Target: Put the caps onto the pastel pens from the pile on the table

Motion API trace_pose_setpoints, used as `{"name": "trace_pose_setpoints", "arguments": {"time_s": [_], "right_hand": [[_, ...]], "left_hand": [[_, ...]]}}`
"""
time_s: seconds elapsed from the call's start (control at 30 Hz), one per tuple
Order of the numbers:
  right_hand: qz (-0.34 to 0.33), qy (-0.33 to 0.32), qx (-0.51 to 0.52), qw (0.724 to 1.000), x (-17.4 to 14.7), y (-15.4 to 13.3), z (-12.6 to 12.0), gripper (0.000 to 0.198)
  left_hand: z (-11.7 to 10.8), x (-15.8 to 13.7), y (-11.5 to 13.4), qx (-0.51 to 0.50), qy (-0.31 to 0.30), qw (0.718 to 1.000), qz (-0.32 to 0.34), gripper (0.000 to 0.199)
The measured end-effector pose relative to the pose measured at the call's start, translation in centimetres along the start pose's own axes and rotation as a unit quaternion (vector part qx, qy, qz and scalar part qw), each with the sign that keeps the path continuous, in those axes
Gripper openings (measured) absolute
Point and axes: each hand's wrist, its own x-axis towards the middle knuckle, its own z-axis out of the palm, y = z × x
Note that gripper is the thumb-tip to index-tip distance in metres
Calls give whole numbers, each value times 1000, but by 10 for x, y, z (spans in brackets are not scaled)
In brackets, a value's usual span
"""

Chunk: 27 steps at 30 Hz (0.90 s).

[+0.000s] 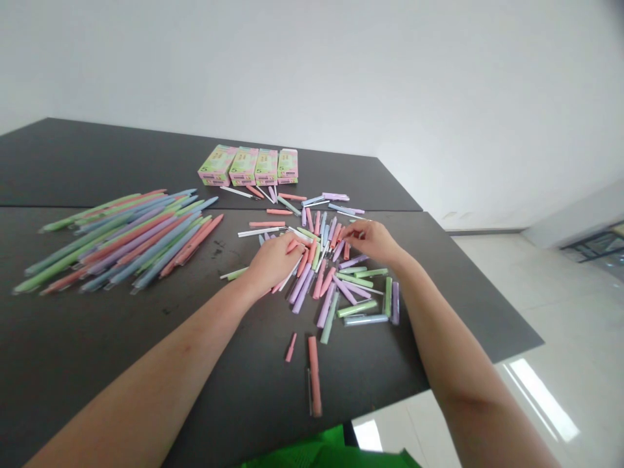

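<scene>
A spread of pastel pen parts lies on the dark table: coral, purple, green and blue barrels, short tips, and thin white refills (pixel 291 276). At the left side of this spread, my left hand (pixel 273 261) is closed, with a coral pen part (pixel 292 246) at its fingertips. My right hand (pixel 374 242) reaches in from the right, its fingers drawn together beside some coral and purple parts. What sits between those fingertips is too small to make out. Nearer to me lie a coral barrel with a clear clip (pixel 314 377) and a small pink tip (pixel 291 348).
A pile of whole pens (pixel 131 240) in mixed pastel colours covers the left of the table. Small pink and green boxes (pixel 242 166) stand in a row at the back. The table's right edge (pixel 492 292) slants toward the tiled floor, and a white wall rises behind.
</scene>
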Motion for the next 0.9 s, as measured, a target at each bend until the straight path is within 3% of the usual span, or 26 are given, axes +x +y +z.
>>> {"name": "trace_pose_setpoints", "arguments": {"time_s": [0.13,0.23,0.33,0.43,0.57,0.67,0.77,0.9], "right_hand": [[-95,-91,51,990,-1,-15,12,17],[-112,-128,27,985,-1,-17,17,17],[-120,-125,26,985,0,-14,17,16],[-102,-87,30,991,1,-8,15,15],[-23,-47,107,993,-1,-3,10,15],[-10,-78,129,989,-4,-3,2,15],[-23,-139,76,987,-6,-6,-5,14],[-40,-171,30,984,-5,-11,-5,17]], "left_hand": [[1,0,0,-5,2,1000,7,25],[1,0,0,1,6,1000,6,25],[0,0,0,7,6,1000,5,26],[0,0,1,12,4,1000,1,26],[0,0,1,12,2,1000,0,26],[0,-1,1,11,3,1000,3,26],[0,-1,2,14,2,1000,2,26],[0,-1,1,14,1,1000,-2,26]]}}
